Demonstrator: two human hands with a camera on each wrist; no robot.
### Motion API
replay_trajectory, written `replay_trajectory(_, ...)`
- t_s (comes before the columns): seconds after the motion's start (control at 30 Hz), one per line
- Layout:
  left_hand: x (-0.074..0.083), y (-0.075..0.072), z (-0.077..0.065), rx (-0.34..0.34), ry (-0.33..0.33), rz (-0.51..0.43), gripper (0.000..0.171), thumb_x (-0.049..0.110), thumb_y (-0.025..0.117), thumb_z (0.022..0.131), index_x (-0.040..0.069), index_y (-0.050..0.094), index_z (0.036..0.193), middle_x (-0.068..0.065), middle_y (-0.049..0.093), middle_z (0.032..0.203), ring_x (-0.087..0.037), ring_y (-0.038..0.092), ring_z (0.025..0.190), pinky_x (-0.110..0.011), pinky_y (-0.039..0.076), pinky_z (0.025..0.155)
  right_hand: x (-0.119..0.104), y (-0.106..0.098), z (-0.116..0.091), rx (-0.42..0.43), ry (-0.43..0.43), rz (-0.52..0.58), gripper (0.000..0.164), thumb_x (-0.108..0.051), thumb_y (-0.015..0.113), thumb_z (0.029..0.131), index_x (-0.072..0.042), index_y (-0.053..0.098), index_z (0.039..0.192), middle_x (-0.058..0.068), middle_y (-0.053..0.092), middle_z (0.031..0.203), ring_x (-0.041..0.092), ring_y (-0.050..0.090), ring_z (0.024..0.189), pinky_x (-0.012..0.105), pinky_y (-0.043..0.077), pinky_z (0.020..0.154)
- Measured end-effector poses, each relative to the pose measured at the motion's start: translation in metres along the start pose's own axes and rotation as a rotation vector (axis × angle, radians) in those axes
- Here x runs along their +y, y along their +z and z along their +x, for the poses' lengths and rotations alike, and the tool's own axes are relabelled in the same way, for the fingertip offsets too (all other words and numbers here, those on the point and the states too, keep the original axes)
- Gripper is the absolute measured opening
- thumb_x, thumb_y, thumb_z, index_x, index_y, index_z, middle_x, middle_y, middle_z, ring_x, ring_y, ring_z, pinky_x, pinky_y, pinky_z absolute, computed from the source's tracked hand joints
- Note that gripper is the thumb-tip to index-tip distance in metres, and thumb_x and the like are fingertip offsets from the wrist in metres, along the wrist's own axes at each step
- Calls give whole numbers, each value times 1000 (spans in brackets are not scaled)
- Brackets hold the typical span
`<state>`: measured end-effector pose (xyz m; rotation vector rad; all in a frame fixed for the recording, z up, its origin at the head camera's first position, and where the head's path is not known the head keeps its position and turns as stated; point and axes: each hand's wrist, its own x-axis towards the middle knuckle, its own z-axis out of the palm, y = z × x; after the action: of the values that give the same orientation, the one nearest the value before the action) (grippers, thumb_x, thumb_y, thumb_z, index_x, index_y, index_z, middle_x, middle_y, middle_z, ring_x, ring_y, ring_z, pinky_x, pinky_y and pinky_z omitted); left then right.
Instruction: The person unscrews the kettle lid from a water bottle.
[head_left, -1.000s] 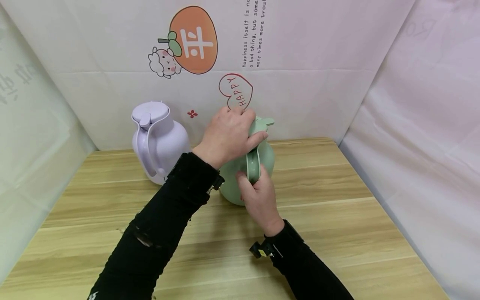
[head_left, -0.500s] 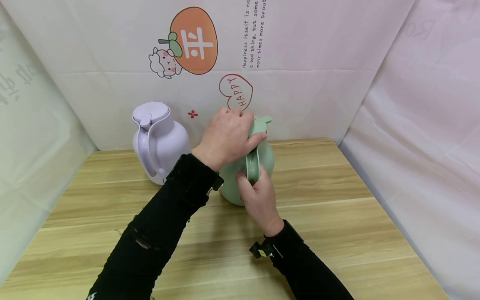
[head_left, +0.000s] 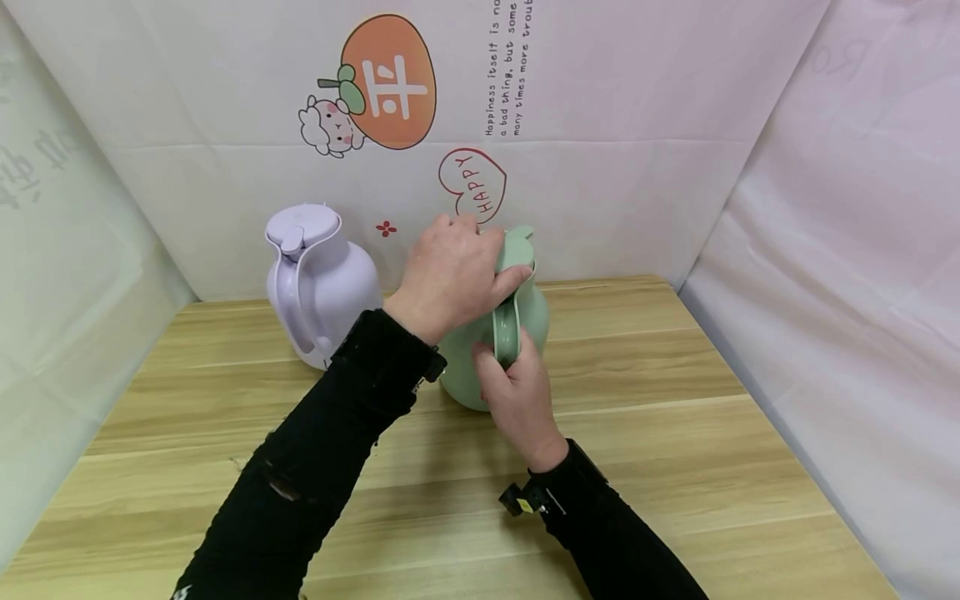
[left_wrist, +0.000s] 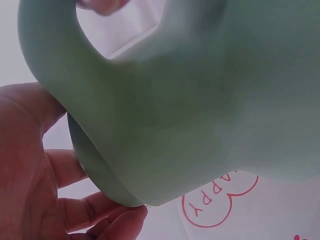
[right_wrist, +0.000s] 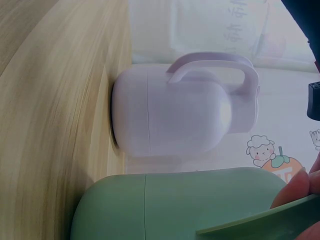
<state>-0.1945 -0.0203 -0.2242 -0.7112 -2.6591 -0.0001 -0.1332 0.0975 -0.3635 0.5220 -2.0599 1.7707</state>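
A green thermos jug [head_left: 465, 371] stands upright on the wooden table. My left hand [head_left: 452, 271] lies over its top and grips the green lid [head_left: 517, 250], thumb on the near side. A small tab sticks out at the lid's far edge. Lower down, my right hand [head_left: 517, 400] holds the jug's handle [head_left: 507, 329], with the thumb on its left side. In the left wrist view, fingers [left_wrist: 75, 212] curl at the rim of the green jug [left_wrist: 175, 125]. Part of the lid is hidden under my left hand.
To the left stands a lavender thermos jug [head_left: 348, 275], its lid and handle facing me; the right wrist view shows this lavender jug [right_wrist: 185, 110] upright beyond the green one. A printed white cloth [head_left: 615, 167] hangs behind the wooden table [head_left: 660, 467], with cloth at both sides.
The green lid's tab has swung from the right toward the back, turning counterclockwise, while my left hand shifts slightly left. My right hand and both jugs stay in place.
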Motion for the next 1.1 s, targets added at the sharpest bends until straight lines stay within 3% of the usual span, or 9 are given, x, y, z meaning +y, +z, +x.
replay_trajectory(0.4,0,-1,-1,-10,-14,31,59,62,50,103,7,71,107,-12,60,88,-30,59,89,-40,49,81,1,0,1,-6,24,13,14,-13,56,105,-11,49,93,3,48,57,19,50,48,29,42,51)
replay_trajectory(0.7,-2,-1,-2,-20,-37,-35,58,63,51,102,8,70,106,-12,57,91,-30,54,90,-41,48,81,2,0,2,-2,20,2,16,-13,55,105,-11,49,91,2,48,57,19,50,47,30,43,51)
replay_trajectory(0.9,-9,0,-2,-31,-16,-83,60,63,51,102,9,68,122,-15,62,112,-33,55,100,-44,49,87,1,-1,2,-19,-21,4,21,-19,53,107,-14,47,87,2,47,55,20,49,46,32,42,49)
replay_trajectory(1.0,-14,0,-1,-47,32,-124,57,55,48,103,11,62,138,-17,60,137,-36,55,122,-46,47,103,2,-1,3,-28,-29,4,23,-18,52,107,-15,46,85,1,46,54,19,47,45,33,41,48)
replay_trajectory(1.1,-18,-1,2,-75,99,-183,56,40,44,102,14,53,152,-14,51,156,-35,46,143,-47,35,120,2,-1,3,-33,-26,10,23,-17,52,107,-16,46,85,0,46,54,20,47,45,33,41,48)
